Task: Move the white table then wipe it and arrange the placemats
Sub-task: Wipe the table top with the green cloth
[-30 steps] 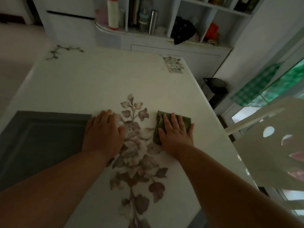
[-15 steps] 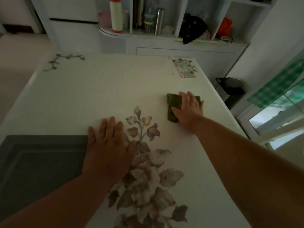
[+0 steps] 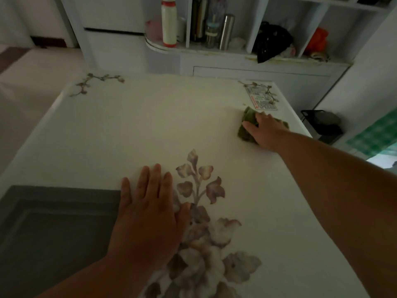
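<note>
The white table [image 3: 133, 130] fills most of the view; its top is printed w/ a large flower motif [image 3: 204, 229] near the centre and small vine sprigs at the 2 far corners. A green cloth [image 3: 247, 125] is pressed flat onto the tabletop by the right hand [image 3: 265, 132], fingers straight and laid over it, not curled round it. Cloth and hand are placed near the far right corner, just beside a small printed label [image 3: 261, 100]. The left hand [image 3: 148, 211] is laid palm-down on the table, fingers spread, its outer edge touching a dark grey placemat [image 3: 53, 233] at the near left of the tabletop. Beyond the table, a white shelf unit [image 3: 253, 57] is seen w/ bottles and flasks, a black bag and sth. orange.
</note>
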